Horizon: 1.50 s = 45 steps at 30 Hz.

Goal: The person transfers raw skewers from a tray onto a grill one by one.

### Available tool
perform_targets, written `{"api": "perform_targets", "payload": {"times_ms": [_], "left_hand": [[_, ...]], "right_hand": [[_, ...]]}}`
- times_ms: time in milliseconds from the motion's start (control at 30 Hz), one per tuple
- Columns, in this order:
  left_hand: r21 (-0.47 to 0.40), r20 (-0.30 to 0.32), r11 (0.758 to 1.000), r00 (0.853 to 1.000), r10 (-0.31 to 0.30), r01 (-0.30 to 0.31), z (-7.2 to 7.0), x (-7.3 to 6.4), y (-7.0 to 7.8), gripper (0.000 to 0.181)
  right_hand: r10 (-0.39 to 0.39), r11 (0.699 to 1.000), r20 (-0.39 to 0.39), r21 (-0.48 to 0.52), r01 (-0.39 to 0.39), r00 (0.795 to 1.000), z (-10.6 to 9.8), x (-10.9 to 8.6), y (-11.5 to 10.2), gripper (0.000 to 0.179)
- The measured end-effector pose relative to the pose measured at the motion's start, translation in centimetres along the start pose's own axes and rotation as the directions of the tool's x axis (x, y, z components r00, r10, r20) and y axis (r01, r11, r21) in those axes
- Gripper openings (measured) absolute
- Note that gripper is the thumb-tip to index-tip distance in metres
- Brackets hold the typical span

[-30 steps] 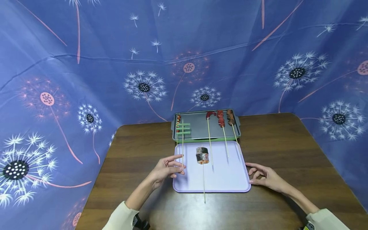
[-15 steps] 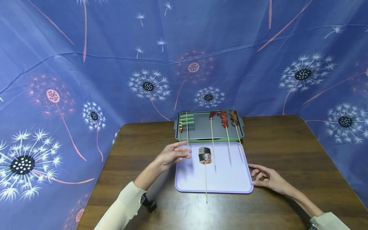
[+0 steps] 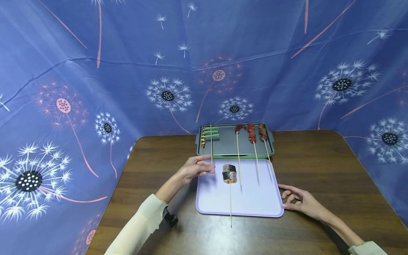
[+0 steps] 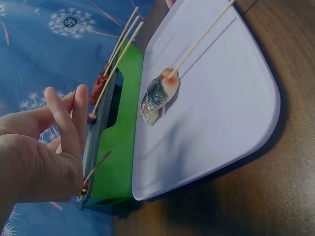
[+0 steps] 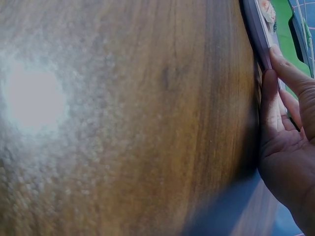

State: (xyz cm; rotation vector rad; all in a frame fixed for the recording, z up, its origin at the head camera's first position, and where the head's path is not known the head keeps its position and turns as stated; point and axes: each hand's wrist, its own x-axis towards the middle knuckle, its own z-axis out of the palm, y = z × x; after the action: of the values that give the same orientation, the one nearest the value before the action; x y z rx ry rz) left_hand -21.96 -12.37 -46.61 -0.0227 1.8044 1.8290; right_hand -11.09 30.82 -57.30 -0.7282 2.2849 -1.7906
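Note:
Between the fingertips of my left hand (image 3: 196, 168) is the end of a skewer with green vegetable pieces (image 3: 211, 133). Those pieces hover over the left part of the grey grill pan (image 3: 227, 141), above a small skewer of mixed red and pale pieces (image 3: 203, 142). On the lilac tray (image 3: 255, 202) lies a fish skewer (image 3: 229, 173), its stick reaching past the near edge. My right hand (image 3: 301, 202) holds the tray's right rim with thumb and index finger, seen closely in the right wrist view.
A red curved piece on a stick (image 3: 240, 128), a red meat skewer (image 3: 251, 132) and a brown meat skewer (image 3: 262, 132) lie on the pan's right side, sticks reaching over the tray. The wooden table (image 3: 159, 156) meets a blue patterned cloth (image 3: 127, 53) behind.
My left hand has moved forward, carrying the green vegetable skewer farther over the pan. My right hand stays at the tray's rim. The head view has shifted slightly.

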Motion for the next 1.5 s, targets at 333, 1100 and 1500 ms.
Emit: {"api": "perform_targets", "payload": {"times_ms": [333,1100,1500], "left_hand": [[0.003,-0.003,1.0,1.0,0.002,-0.002,0.5,0.4,0.1,0.064],[0.117,0.018,0.988,0.995,0.102,-0.103,0.8,0.6,-0.8,0.063],[0.108,-0.003,0.99,0.995,0.096,-0.095,1.1,0.5,-0.9,0.065]], "right_hand": [[-0.007,1.0,-0.014,-0.005,0.007,1.0,0.1,-0.1,0.1,0.059],[-0.017,1.0,-0.022,-0.014,0.016,1.0,0.2,-0.2,0.3,0.057],[-0.02,1.0,-0.029,-0.024,0.019,0.999,0.2,-0.3,0.3,0.056]]}}
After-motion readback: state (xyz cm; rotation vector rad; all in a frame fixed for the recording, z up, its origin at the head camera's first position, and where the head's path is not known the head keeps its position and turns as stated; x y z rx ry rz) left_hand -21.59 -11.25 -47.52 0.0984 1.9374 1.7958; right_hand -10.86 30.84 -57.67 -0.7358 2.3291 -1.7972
